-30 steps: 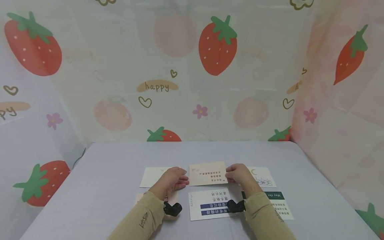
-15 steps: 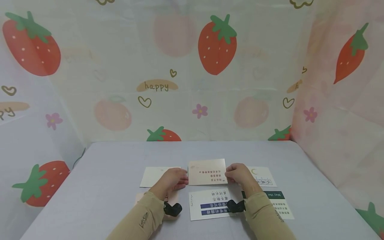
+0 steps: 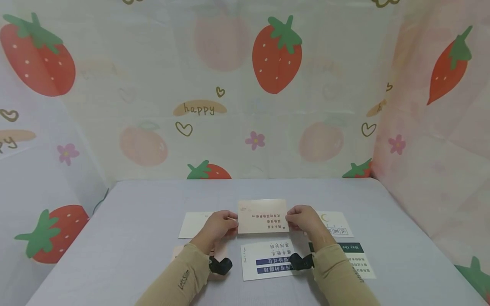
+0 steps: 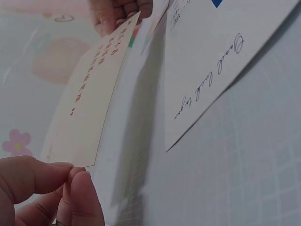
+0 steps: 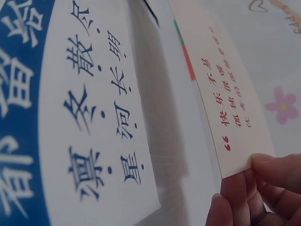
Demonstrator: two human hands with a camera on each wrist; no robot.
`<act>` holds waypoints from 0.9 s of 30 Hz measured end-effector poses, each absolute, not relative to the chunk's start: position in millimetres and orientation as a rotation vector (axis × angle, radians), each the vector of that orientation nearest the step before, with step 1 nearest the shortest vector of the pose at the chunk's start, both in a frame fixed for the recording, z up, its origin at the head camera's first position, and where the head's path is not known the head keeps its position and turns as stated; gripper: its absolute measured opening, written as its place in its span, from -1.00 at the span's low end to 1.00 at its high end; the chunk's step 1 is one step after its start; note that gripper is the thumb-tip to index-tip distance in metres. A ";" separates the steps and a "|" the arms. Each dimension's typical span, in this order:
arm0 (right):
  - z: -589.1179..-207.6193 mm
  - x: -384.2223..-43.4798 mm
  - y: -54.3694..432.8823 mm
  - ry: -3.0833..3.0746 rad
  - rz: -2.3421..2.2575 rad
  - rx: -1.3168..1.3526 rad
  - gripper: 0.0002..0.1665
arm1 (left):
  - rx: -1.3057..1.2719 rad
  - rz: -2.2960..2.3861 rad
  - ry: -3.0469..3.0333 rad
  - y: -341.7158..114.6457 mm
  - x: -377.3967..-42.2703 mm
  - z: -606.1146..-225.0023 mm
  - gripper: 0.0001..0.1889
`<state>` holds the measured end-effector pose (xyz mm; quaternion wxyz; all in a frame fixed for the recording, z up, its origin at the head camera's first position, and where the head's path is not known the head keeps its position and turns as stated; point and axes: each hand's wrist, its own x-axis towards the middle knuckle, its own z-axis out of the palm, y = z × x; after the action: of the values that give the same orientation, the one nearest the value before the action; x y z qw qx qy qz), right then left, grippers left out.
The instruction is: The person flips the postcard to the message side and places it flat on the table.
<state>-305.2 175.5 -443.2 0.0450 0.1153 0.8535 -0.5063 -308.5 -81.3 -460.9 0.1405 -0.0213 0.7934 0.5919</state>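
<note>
A cream card [image 3: 262, 216] with red lettering is held up, tilted, over the back row of cards on the table. At its left edge my left hand [image 3: 217, 227] pinches it by a corner; the left wrist view shows thumb and fingertip meeting on the card [image 4: 89, 103]. My right hand [image 3: 305, 221] grips the opposite side, thumb on the front face and fingers behind, as the right wrist view shows. Just in front lies a white card with dark blue bands [image 3: 264, 250], whose face also carries "Good luck to you" in script.
At left are a white card [image 3: 189, 225] and a pinkish card [image 3: 220, 251] partly hidden by my left arm. A moon card [image 3: 337, 219] and a green-headed card [image 3: 357, 259] lie at right. A strawberry-print curtain [image 3: 325, 85] stands behind the pale table [image 3: 115, 246].
The cream card has risen off the table and tilted up more toward me, shifting slightly left. My left fingers have closed on its left edge; the right hand has lifted a little with it.
</note>
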 end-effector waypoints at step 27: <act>-426.4 -300.5 177.2 2.538 -1.676 0.211 -0.89 | -0.069 1.873 2.169 -87.7 -312.8 -454.5 -0.82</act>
<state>-300.5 177.2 -426.4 0.0464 0.0690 0.8316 -0.5491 -312.8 -87.7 -454.5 0.1369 -0.0237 0.7496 0.6472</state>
